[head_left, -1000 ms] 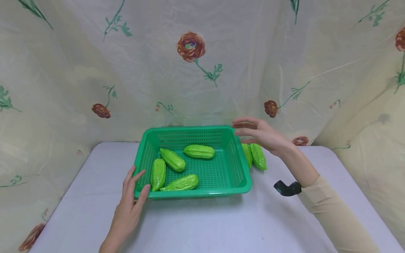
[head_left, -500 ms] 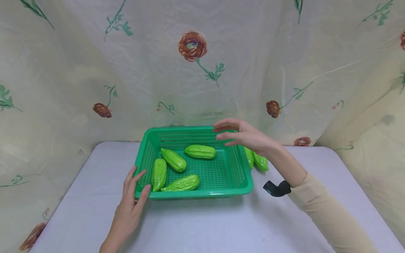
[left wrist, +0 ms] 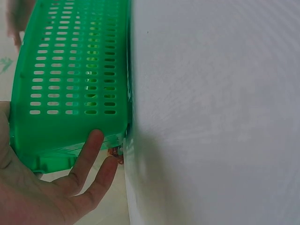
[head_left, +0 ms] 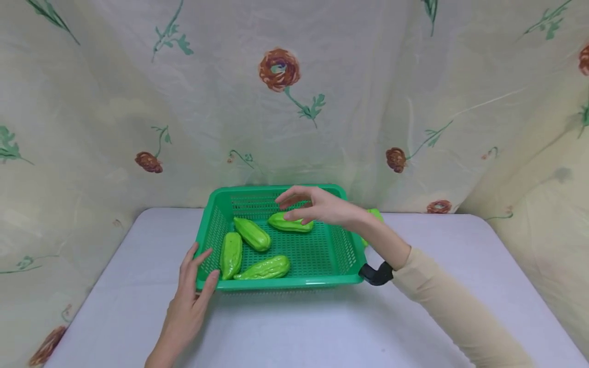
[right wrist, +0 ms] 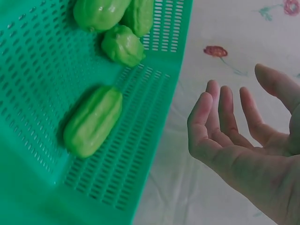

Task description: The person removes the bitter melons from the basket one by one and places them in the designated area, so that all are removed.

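My left hand point(head_left: 184, 301) holds the near left corner of a green slotted plastic basket point(head_left: 294, 280), with thumb and a finger over the rim and other fingers against the outer wall in the left wrist view. Several ridged green bitter melons lie inside: one upright along the left wall point(head_left: 231, 255), one slanting point(head_left: 251, 234), one by the near wall point(head_left: 267, 268) and one toward the back point(head_left: 294, 223). Over that back bitter melon hovers my right hand point(head_left: 322, 204), fingers loosely bent and nothing in them; the right wrist view shows its bare palm beside the basket.
Outside the basket's right wall, more green bitter melon point(head_left: 375, 213) shows partly behind my right forearm. A white cloth covers the table point(head_left: 285, 332). Flowered curtain point(head_left: 322, 143) hangs close behind the basket. A black strap piece point(head_left: 376, 274) juts from my right wrist.
My right hand has moved left from beyond the basket's right rim to over the bitter melons inside, its forearm now overlapping those outside. The left hand and basket stay put.
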`<control>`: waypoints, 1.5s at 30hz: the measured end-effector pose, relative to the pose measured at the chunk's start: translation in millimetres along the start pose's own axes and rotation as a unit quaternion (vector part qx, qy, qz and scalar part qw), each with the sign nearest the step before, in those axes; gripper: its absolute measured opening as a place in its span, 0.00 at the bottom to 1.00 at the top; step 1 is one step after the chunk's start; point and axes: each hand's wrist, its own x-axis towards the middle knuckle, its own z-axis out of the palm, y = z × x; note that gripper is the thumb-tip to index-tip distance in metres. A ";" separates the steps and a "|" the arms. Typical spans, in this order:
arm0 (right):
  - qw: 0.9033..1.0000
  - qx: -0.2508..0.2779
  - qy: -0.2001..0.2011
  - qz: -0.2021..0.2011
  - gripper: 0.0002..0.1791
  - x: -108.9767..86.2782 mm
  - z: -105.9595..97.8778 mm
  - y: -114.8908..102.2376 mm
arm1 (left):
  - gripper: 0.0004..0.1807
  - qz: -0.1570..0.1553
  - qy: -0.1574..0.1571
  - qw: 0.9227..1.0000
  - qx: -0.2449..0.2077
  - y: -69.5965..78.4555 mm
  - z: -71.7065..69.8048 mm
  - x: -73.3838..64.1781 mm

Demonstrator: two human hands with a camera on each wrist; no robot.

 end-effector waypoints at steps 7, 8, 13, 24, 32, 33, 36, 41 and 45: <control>1.000 -0.008 -0.023 -0.002 0.23 12.6 9.8 3.9 | 0.28 -0.001 0.000 1.000 0.000 -0.9 1.0 0.0; 1.000 -0.005 -0.024 0.000 0.23 14.6 9.9 4.0 | 0.28 -0.001 0.001 1.000 0.001 -1.0 1.0 0.0; 1.000 -0.001 -0.027 0.002 0.24 24.9 9.0 5.7 | 0.28 -0.001 0.002 1.000 0.002 -0.2 0.1 0.7; 0.999 0.001 -0.050 0.006 0.25 43.1 9.7 6.0 | 0.28 -0.003 0.007 1.000 -0.001 0.0 0.6 2.8; 0.995 -0.036 -0.097 -0.003 0.25 56.3 14.7 7.0 | 0.28 0.002 0.009 1.000 0.002 -0.9 -0.6 2.7; 0.993 -0.044 -0.108 -0.005 0.26 58.3 15.8 8.1 | 0.28 0.004 0.009 1.000 0.002 -1.3 -0.7 2.6; 0.988 -0.067 -0.139 -0.011 0.28 63.4 19.7 10.9 | 0.28 0.006 0.010 1.000 0.001 -2.2 -0.9 2.3; 0.979 -0.089 -0.180 -0.016 0.29 66.3 26.3 14.3 | 0.28 0.003 0.009 1.000 0.001 -2.8 -0.7 2.1; 0.974 -0.090 -0.208 -0.004 0.30 65.0 30.4 20.7 | 0.28 -0.001 0.005 1.000 0.004 -3.1 -0.1 1.5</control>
